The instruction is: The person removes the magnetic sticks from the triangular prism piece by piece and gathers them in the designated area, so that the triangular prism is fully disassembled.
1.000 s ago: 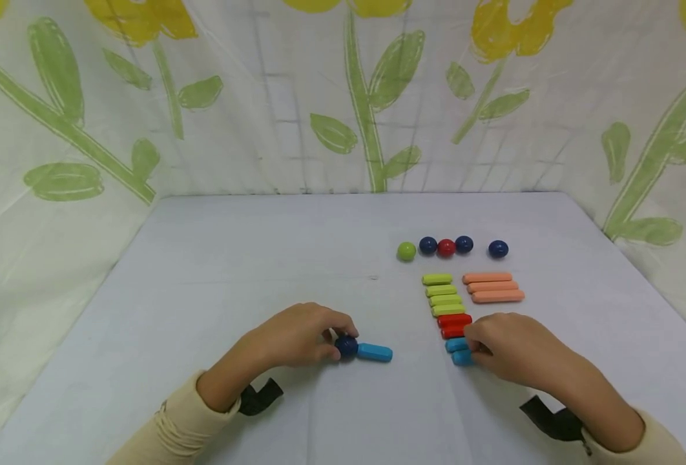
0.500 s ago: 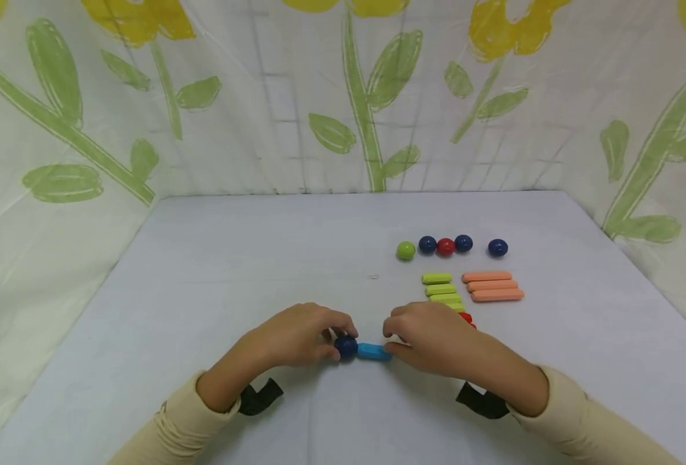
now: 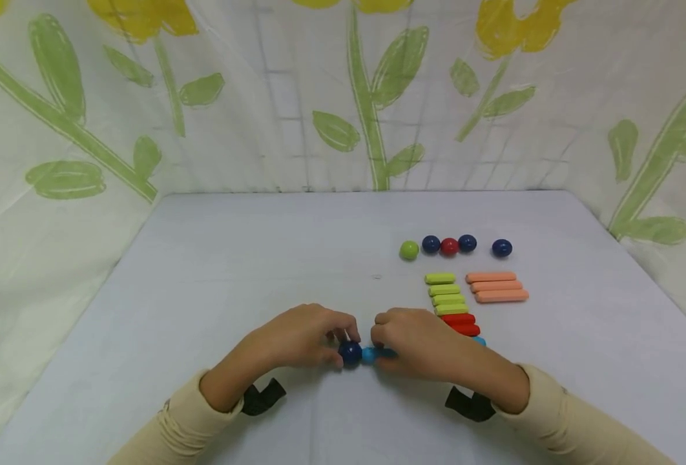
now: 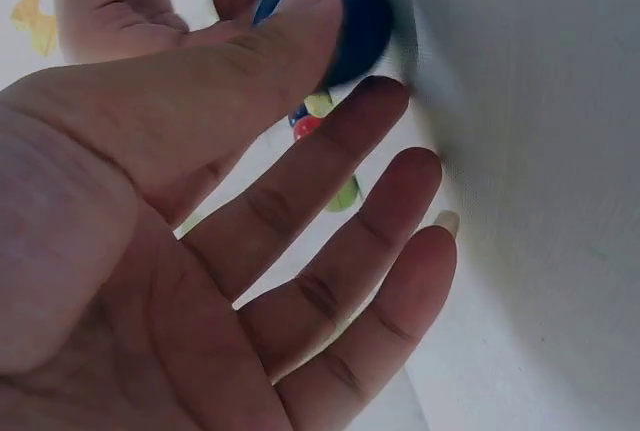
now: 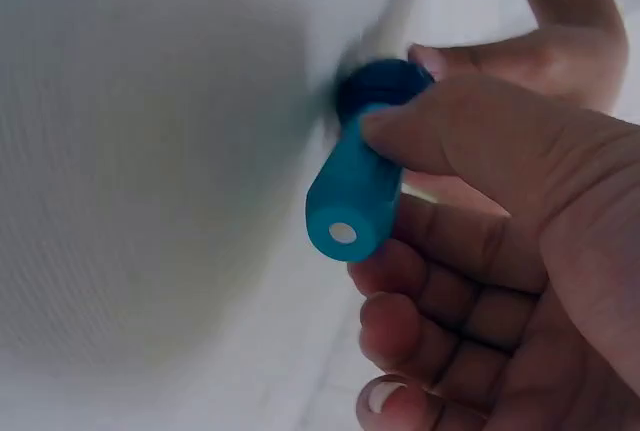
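My left hand (image 3: 303, 337) pinches a shiny dark blue ball (image 3: 350, 354) between thumb and fingers, low over the white table. In the left wrist view the thumb lies across the ball (image 4: 366, 29), the other fingers spread below. A short light blue toy rod (image 3: 369, 356) meets the ball's right side, and my right hand (image 3: 420, 343) grips it. The right wrist view shows the thumb on the rod (image 5: 345, 191), whose near end has a round pale spot; its far end is against the ball (image 5: 375, 89).
Right of my right hand lie red rods (image 3: 459, 319), with part of a blue rod (image 3: 480, 340) showing. Yellow-green rods (image 3: 444, 290) and orange rods (image 3: 497, 286) lie behind. Farther back are a green ball (image 3: 409, 250), a red ball (image 3: 449, 247) and dark blue balls (image 3: 502, 248).
My right hand has moved left from the blue rods at the right to the rod by the ball and now grips it. My left hand has stayed at the ball.
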Available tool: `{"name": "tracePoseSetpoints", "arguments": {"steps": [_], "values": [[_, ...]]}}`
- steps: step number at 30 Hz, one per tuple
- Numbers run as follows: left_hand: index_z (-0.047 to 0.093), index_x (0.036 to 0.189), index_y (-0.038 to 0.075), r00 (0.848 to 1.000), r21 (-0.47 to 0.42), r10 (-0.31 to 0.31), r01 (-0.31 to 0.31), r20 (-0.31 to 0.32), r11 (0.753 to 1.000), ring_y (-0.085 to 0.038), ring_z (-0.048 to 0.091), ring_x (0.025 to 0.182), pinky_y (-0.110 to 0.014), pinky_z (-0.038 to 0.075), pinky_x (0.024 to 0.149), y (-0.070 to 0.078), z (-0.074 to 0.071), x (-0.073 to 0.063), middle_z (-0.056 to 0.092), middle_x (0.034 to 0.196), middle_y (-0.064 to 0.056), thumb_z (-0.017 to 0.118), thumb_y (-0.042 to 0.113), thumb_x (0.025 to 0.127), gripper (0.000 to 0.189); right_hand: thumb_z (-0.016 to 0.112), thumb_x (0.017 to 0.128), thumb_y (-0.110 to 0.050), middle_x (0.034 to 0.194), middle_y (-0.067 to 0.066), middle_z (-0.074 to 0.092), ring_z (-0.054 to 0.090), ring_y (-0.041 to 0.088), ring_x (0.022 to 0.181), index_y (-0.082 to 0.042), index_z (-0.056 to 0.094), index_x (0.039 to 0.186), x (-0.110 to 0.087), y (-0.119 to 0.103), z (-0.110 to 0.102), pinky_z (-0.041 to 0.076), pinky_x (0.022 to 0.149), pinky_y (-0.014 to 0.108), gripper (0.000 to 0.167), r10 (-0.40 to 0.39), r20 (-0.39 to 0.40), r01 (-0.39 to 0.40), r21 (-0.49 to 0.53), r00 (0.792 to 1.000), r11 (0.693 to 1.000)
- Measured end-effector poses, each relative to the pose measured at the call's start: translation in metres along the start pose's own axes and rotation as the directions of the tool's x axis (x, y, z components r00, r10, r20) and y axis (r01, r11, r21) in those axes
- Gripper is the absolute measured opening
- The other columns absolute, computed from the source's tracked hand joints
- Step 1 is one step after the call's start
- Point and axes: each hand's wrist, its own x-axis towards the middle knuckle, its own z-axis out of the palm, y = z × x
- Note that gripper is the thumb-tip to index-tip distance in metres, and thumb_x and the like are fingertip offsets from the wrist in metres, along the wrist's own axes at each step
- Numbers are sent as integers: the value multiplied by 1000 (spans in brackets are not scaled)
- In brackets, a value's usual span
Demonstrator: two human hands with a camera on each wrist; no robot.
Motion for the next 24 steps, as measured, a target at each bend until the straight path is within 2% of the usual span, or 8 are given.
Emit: {"name": "tracePoseSetpoints", "arguments": {"steps": [4, 6, 8, 11, 14, 17, 20, 24], "values": [[75, 85, 16, 999, 76, 15, -11, -42, 997, -8, 62, 79, -27, 51, 73, -2, 5, 3, 69, 84, 11, 73, 0, 86, 16, 83, 81, -23, 76, -10, 57, 49, 4, 67, -14, 74, 88, -7, 1, -5, 45, 59, 17, 14, 27, 14, -27, 15, 1000, 1000], [75, 90, 15, 999, 97, -1, 5, -45, 995, -10, 61, 80, -28, 51, 73, -2, 6, 3, 68, 85, 9, 72, -1, 85, 17, 83, 81, -23, 77, -10, 58, 49, 4, 68, -14, 74, 88, -10, 2, -6, 45, 60, 17, 14, 43, 11, -43, 35, 999, 998], [74, 101, 15, 999, 87, -28, 30, -23, 996, -12, 62, 85, -31, 51, 77, -1, 5, 3, 69, 90, 7, 76, 6, 85, 19, 82, 82, -22, 76, -11, 57, 49, 4, 67, -14, 74, 88, -12, 3, -6, 45, 59, 18, 13, 57, 0, -56, 44, 998, 997], [69, 116, 17, 998, 53, -69, 68, 5, 996, -14, 63, 94, -35, 51, 82, 2, 4, 2, 69, 98, 6, 84, 26, 82, 38, 82, 82, -22, 75, -11, 56, 48, 4, 66, -14, 73, 87, -12, 4, -5, 45, 59, 18, 13, 62, -20, -61, 49, 998, 997], [68, 119, 17, 998, 20, -57, 57, -1, 998, -12, 63, 96, -33, 52, 82, 4, 5, 4, 69, 101, 9, 86, 41, 79, 50, 83, 82, -21, 73, -12, 53, 47, 4, 65, -14, 73, 86, -11, 3, -4, 45, 59, 18, 13, 53, -52, -50, 52, 997, 997], [72, 113, 16, 999, 18, -9, 10, -31, 1000, -11, 63, 91, -29, 52, 79, 5, 7, 5, 69, 99, 12, 85, 39, 81, 41, 83, 82, -20, 73, -12, 53, 48, 3, 66, -14, 73, 86, -10, 2, -5, 45, 59, 17, 13, 34, -70, -29, 73, 997, 997], [75, 107, 15, 998, 64, 17, -13, -56, 998, -9, 63, 88, -27, 52, 77, 4, 6, 4, 69, 98, 11, 86, 30, 82, 31, 83, 83, -20, 74, -14, 53, 49, 2, 67, -16, 73, 86, -12, 1, -7, 46, 61, 18, 11, 6, -34, -2, 129, 999, 992], [75, 105, 15, 997, 134, -19, 29, -69, 991, -9, 63, 87, -29, 51, 77, 1, 1, 0, 69, 98, 9, 87, 26, 80, 30, 81, 84, -20, 74, -17, 51, 49, 0, 68, -19, 73, 84, -21, 1, -12, 45, 61, 18, 8, -32, 9, 30, 181, 999, 983]]}}
